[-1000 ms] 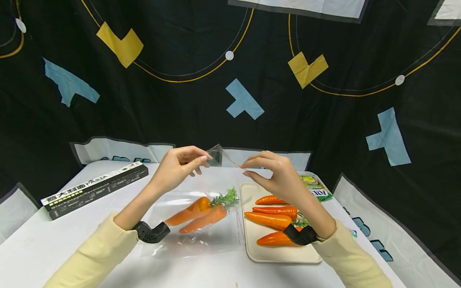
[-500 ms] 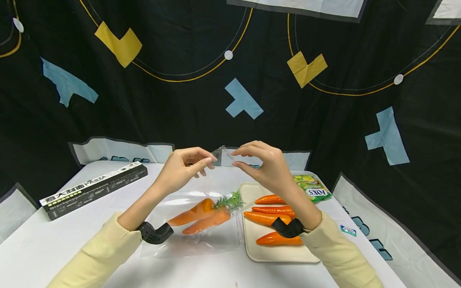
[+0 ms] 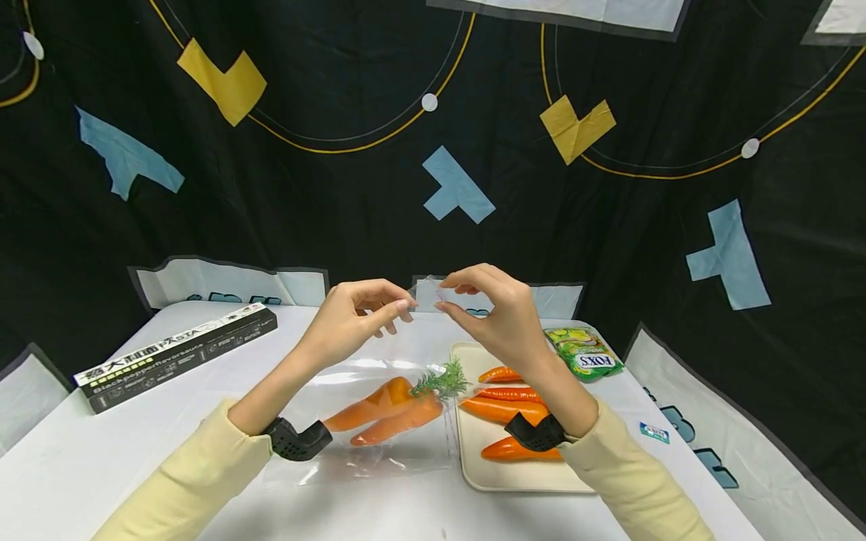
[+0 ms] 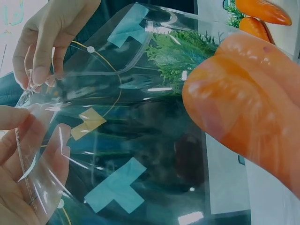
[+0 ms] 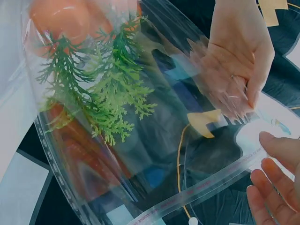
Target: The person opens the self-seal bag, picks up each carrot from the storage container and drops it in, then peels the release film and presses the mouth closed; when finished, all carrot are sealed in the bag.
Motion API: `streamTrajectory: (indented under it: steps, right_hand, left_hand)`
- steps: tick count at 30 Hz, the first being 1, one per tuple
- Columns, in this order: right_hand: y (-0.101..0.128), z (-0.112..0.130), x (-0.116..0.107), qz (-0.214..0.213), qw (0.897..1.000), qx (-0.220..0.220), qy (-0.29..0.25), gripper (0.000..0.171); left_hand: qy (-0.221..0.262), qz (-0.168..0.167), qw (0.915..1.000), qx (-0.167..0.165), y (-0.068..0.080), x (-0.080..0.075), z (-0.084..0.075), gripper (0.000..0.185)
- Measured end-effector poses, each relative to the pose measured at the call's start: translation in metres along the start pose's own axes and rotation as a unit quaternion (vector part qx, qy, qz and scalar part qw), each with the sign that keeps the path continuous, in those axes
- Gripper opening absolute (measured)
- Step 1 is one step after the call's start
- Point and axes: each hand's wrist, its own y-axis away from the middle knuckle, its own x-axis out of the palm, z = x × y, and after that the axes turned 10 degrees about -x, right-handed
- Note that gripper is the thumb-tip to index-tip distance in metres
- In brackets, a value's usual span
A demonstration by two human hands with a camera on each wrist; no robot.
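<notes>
A clear plastic bag [image 4: 154, 122] with an adhesive strip along its mouth holds two orange carrots [image 3: 392, 413] with feathery green tops [image 3: 443, 382]. My left hand [image 3: 368, 312] pinches one side of the mouth between thumb and fingers. Facing it a short way off, my right hand [image 3: 497, 308] has thumb and forefinger at the other side of the mouth, pinching the film. In the right wrist view the printed strip [image 5: 201, 187] runs up toward the right thumb. The film looks creased around the left fingers [image 4: 58, 150] in the left wrist view.
Right of the bag, a cream tray [image 3: 528, 481] bears several orange carrots [image 3: 517, 449], partly covered by the right forearm. Behind it lies a green FOX'S packet [image 3: 585, 353]; a small blue packet [image 3: 654, 433] is near the right edge. A long black pasta box [image 3: 179, 357] lies at left.
My right hand has moved left and slightly up, and my left hand a little right, so the two are closer. The bagged carrots have shifted slightly right.
</notes>
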Motion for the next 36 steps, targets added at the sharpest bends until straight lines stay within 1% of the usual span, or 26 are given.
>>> streamTrajectory:
  steps: [4, 9, 13, 18, 22, 29, 36]
  right_hand:
    - [0.0, 0.0, 0.0, -0.008, 1.0, -0.01, -0.004, 0.027]
    - [-0.001, 0.001, 0.0, -0.014, 1.0, -0.027, -0.005, 0.02]
    - [-0.001, 0.001, -0.001, -0.014, 1.0, -0.025, -0.007, 0.018]
    - [0.002, 0.004, -0.004, -0.009, 1.0, 0.008, -0.013, 0.015]
    - [0.005, 0.008, -0.005, -0.014, 0.999, 0.035, -0.015, 0.012]
    - [0.013, 0.011, -0.01, -0.016, 0.996, 0.087, -0.002, 0.011]
    - [0.029, 0.01, -0.015, -0.021, 0.993, 0.117, -0.015, 0.009]
  left_hand:
    - [-0.003, 0.002, 1.0, 0.0, 0.0, 0.001, -0.001, 0.014]
    - [-0.003, 0.004, 1.0, -0.001, 0.001, 0.002, -0.001, 0.014]
    - [-0.005, 0.002, 1.0, -0.002, 0.0, 0.001, 0.0, 0.014]
    - [-0.015, 0.002, 0.9999, 0.001, 0.002, 0.001, 0.0, 0.012]
    - [-0.023, -0.001, 0.9997, 0.008, 0.003, 0.0, -0.001, 0.011]
    - [-0.012, -0.013, 0.9998, 0.011, 0.006, -0.004, 0.003, 0.012]
    - [-0.004, -0.018, 0.9998, 0.002, 0.011, -0.009, 0.007, 0.012]
